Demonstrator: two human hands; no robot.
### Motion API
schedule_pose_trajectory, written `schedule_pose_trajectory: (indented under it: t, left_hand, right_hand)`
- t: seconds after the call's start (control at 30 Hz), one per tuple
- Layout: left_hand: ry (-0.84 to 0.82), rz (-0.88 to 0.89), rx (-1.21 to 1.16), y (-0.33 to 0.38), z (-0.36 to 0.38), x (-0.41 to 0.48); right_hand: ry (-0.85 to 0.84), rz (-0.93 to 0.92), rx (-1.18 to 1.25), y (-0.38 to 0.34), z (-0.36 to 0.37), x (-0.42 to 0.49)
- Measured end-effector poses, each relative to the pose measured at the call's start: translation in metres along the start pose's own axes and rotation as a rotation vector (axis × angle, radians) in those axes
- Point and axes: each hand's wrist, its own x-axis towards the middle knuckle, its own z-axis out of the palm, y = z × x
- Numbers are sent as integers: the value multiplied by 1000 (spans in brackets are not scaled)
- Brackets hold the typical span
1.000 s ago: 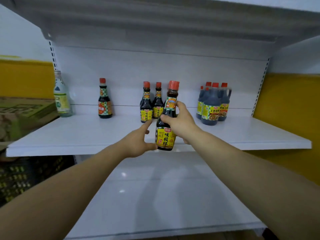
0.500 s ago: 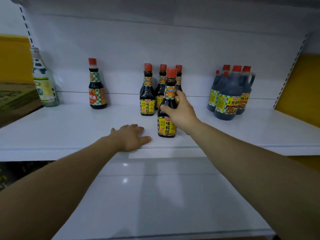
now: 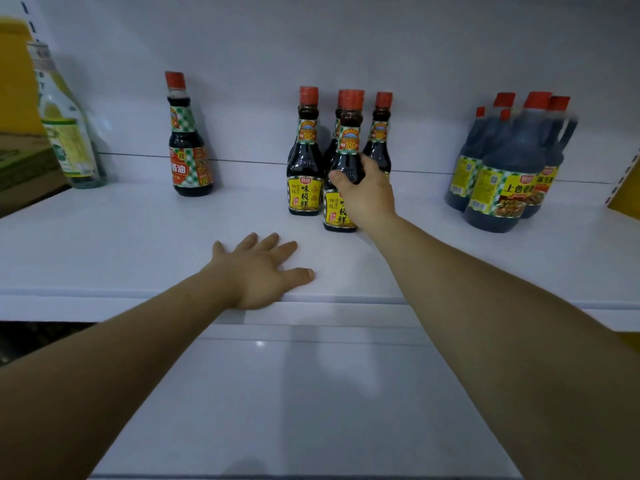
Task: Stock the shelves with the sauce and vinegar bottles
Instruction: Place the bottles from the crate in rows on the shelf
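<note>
White shelf (image 3: 104,244), white back panel (image 3: 242,46) behind it: right hand (image 3: 367,195) grips sauce bottle (image 3: 349,140) upright mid-shelf beside matching bottles (image 3: 306,168); left hand (image 3: 259,271) lies flat, fingers spread, at the shelf's front edge.

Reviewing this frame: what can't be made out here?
Head view only.
Label of the held sauce bottle: half covered by the right hand.
The rear bottles: behind the front bottle and held one; count unsure.
The clear bottle, far left: blurred, label unreadable.
The dark jugs: blurred, overlapping; rear labels hidden.
</note>
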Motion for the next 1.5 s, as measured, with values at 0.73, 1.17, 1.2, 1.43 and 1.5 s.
schedule_pose_trajectory:
  t: [0.73, 1.17, 1.2, 1.43, 1.5]
  left_hand:
    - [6, -7, 10, 0, 2, -2]
    - [-9, 25, -7, 41, -27, -29]
    - [-9, 58, -35, 56, -29, -37]
    - [19, 411, -110, 182, -40, -110]
    - [7, 485, -126, 213, -39, -130]
  right_hand:
    - [-13, 16, -12, 24, 26, 45]
    - [-454, 172, -756, -15, -138, -70]
    - [-449, 191, -797, -18, -157, -82]
    - [-329, 328, -943, -37, -273, -179]
    - [-295, 375, -960, -40, -300, -210]
